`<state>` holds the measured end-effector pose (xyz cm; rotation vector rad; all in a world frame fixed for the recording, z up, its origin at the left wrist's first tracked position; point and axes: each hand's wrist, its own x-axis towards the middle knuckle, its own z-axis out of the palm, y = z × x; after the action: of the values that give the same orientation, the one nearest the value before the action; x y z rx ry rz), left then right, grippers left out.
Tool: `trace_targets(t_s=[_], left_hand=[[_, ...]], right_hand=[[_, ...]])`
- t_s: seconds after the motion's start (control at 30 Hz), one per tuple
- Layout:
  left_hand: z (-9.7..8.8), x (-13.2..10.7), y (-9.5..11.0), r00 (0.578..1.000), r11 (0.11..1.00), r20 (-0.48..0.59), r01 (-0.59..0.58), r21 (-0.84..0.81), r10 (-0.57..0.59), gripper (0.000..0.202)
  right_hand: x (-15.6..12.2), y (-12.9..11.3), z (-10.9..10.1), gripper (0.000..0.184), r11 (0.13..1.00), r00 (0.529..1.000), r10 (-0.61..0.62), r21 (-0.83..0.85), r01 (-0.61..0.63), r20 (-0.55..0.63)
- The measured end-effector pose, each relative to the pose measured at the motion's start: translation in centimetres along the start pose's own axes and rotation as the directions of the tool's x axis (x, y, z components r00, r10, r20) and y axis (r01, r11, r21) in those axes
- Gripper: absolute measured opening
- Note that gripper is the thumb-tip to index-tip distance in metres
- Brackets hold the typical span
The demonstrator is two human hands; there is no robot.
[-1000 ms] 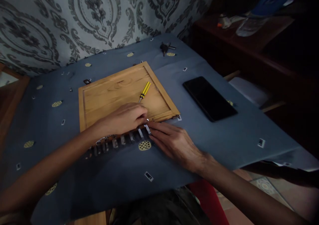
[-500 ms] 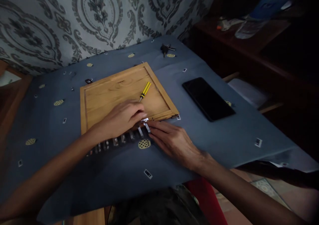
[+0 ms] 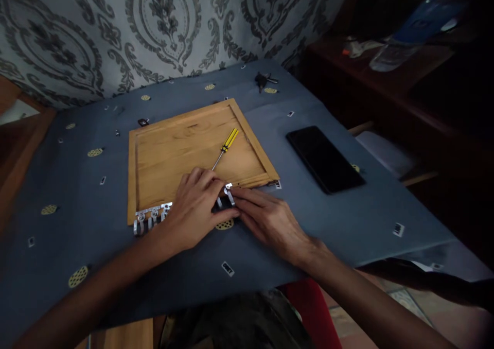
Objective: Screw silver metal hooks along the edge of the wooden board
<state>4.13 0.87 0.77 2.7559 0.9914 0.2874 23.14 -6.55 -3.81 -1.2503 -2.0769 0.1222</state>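
Our left hand (image 3: 195, 205) and right hand (image 3: 276, 223) crowd the rightmost metal hook (image 3: 230, 198) at the wooden board's (image 3: 173, 156) near edge; we cannot tell whether either grips it, but uneven pressure could skew it.

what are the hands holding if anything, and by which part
The right hand is at the rightmost hook; the left hand covers the middle of the row. Whether either grips cannot be told.
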Motion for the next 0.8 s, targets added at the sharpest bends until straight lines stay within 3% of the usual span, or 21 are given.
trace_targets(t_s=[0.23, 0.43, 0.8], left_hand=[[0.31, -0.14, 0.03, 1.000, 0.998, -0.009, 0.013, -0.054, -0.014, 0.035], [0.56, -0.04, -0.05, 0.999, 0.993, -0.010, 0.052, -0.107, -0.053, 0.028], [0.17, 0.31, 0.78, 0.990, 0.990, 0.053, 0.134, -0.036, -0.132, 0.032]], right_hand=[[-0.21, 0.14, -0.04, 0.029, 0.999, 0.996, 0.044, 0.008, -0.045, 0.077], [-0.33, 0.11, 0.14, 0.026, 0.999, 0.998, 0.030, 0.010, -0.030, 0.049], [-0.36, 0.22, 0.34, 0.031, 0.999, 0.999, 0.037, 0.012, -0.037, 0.032]])
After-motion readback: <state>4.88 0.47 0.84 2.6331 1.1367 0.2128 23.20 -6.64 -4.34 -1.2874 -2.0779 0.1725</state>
